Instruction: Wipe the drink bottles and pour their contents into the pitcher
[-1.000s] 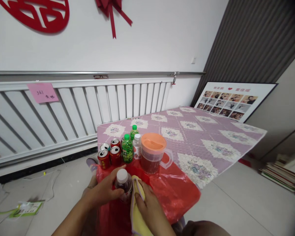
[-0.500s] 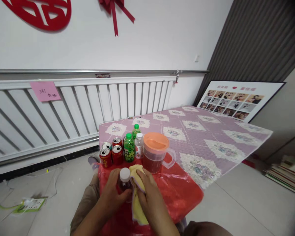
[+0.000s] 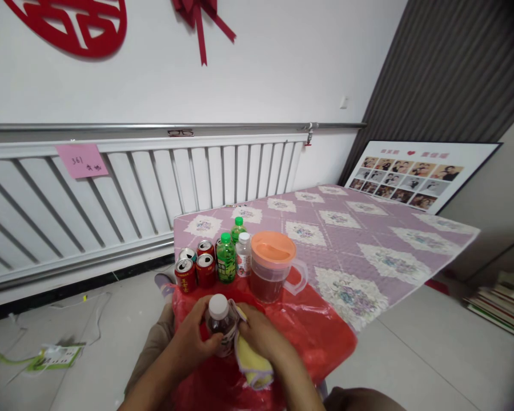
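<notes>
My left hand [image 3: 193, 337] is wrapped round a clear plastic bottle [image 3: 225, 334] with a white cap and a printed label. It stands upright over the red plastic sheet [image 3: 314, 337]. On the bottle's right side, my right hand [image 3: 261, 334] grips a yellow cloth [image 3: 253, 359] with a pale purple edge, part of it bunched under the fingers and the rest hanging down. Just beyond my hands stand several opened drink cans [image 3: 205, 271], a green bottle [image 3: 227, 262], a white-capped bottle [image 3: 243, 257] and a pitcher [image 3: 267, 279] with an orange lid.
A purple flowered cover [image 3: 342, 245] spreads over the surface behind the pitcher. A white radiator [image 3: 240, 171] runs along the wall. On the floor at the left lies a power strip [image 3: 57, 357] with cables. A photo board [image 3: 411, 171] leans at the right.
My right hand has turned, and the cloth has shifted down along the bottle's right side. More of the bottle's label now shows. My left hand stays round the bottle.
</notes>
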